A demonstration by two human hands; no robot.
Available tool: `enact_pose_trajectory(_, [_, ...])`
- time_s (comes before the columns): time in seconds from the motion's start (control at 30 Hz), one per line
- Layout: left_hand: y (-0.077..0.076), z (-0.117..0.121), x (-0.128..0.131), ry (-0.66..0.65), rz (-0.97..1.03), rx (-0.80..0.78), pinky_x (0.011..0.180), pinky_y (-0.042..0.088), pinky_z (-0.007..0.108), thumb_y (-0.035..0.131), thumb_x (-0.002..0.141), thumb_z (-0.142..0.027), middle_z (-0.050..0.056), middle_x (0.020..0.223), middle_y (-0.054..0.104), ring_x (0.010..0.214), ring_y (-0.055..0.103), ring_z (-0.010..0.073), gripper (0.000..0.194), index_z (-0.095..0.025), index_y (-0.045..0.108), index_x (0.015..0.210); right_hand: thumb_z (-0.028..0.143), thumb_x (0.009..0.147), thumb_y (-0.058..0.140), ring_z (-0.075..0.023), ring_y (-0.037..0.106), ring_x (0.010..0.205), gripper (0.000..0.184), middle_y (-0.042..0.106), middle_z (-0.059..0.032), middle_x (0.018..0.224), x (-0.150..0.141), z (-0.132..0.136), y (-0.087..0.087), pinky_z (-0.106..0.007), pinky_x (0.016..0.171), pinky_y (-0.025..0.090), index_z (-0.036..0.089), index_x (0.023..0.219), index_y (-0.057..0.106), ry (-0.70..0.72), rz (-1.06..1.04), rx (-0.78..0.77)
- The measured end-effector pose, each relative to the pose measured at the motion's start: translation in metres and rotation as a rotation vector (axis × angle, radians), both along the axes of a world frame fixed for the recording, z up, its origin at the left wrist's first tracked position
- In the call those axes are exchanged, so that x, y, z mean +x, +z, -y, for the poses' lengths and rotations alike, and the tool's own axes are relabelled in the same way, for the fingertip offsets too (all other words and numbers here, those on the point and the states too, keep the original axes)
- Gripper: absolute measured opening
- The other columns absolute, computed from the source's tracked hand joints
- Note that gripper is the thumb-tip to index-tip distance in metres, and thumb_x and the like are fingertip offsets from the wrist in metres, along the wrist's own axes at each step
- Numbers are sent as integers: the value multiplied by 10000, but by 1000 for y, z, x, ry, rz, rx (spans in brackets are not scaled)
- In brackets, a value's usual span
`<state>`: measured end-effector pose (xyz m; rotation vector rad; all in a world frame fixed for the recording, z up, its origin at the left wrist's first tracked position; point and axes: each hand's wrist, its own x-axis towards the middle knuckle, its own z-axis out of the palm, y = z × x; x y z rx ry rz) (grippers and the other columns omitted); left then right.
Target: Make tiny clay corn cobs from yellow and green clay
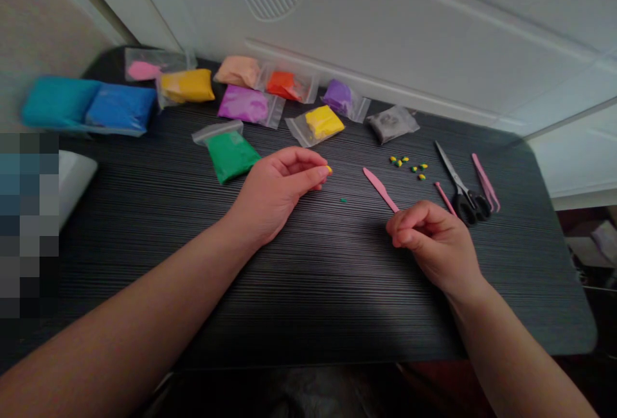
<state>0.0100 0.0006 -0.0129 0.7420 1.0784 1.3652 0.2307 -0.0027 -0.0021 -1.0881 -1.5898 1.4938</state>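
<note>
My left hand (pixel 279 190) is closed in a pinch around a small yellow piece of clay (pixel 329 170), which peeks out past the thumb and fingertips. My right hand (pixel 429 238) has thumb and fingers pressed together; whatever they hold, if anything, is hidden. A pink plastic clay knife (pixel 380 188) points away from it, its near end covered by the fingers. Between the hands lies a tiny green clay bit (pixel 343 200). Beyond the right hand, several small yellow-and-green clay pieces (pixel 413 168) are scattered on the dark table (pixel 308 302).
Bags of clay line the back, among them green (pixel 232 154), yellow (pixel 324 122), purple (pixel 337 96), grey (pixel 393 123) and blue (pixel 120 108). At the right lie a pink stick tool (pixel 444 198), black-handled scissors (pixel 456 177) and pink tweezers (pixel 484 180). A white panel (pixel 434 38) stands behind.
</note>
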Motion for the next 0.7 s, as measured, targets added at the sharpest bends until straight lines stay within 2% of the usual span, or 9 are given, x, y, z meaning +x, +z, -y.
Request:
enact_pose_trajectory(0.1, [-3,-6,1,16,25,30,611,422,189,686,637,-144,-10,685,623,606,548,66,121,-144,626,741,252,666,697,-97,507,540,156,566,48,556,-1,-3,-1,-263,576,440,208,660,547,-9,-124,-72])
enact_pose_trajectory(0.2, [-5,-10,1,19,57,57,625,425,187,691,631,-143,-12,683,620,619,552,65,133,-146,627,747,226,660,702,-105,544,608,132,612,35,646,-6,-8,8,-261,608,447,222,710,579,-34,-145,-63])
enact_pose_trajectory(0.3, [-6,-14,1,16,88,64,643,430,193,699,623,-150,-7,694,626,642,560,71,140,-145,627,743,267,731,638,-103,556,630,61,631,22,713,-14,-12,19,-259,621,448,238,770,602,-40,-220,-43])
enact_pose_trajectory(0.37, [-6,-16,1,13,101,64,659,433,199,697,627,-160,-4,713,632,657,565,74,135,-148,625,740,334,776,578,-98,530,592,112,601,23,663,-21,-14,23,-258,592,434,228,743,584,-27,-296,-43])
enact_pose_trajectory(0.47, [-5,-19,0,1,103,60,666,430,201,694,632,-166,-5,728,636,665,566,72,133,-154,627,747,413,806,513,-87,450,524,248,493,49,524,-26,-11,18,-252,553,388,211,662,507,-14,-341,-54])
enact_pose_trajectory(0.53, [-5,-19,0,-22,96,46,664,427,201,699,626,-162,-3,731,637,661,562,70,142,-152,638,753,407,798,527,-82,408,504,266,448,60,491,-26,-9,11,-251,552,370,204,636,471,-5,-322,-62])
enact_pose_trajectory(0.7, [-3,-17,0,-87,68,0,686,425,210,703,624,-160,16,766,648,679,559,75,187,-141,673,807,299,732,635,-83,432,576,177,492,45,606,-20,-7,1,-241,566,356,194,701,495,5,-222,-59])
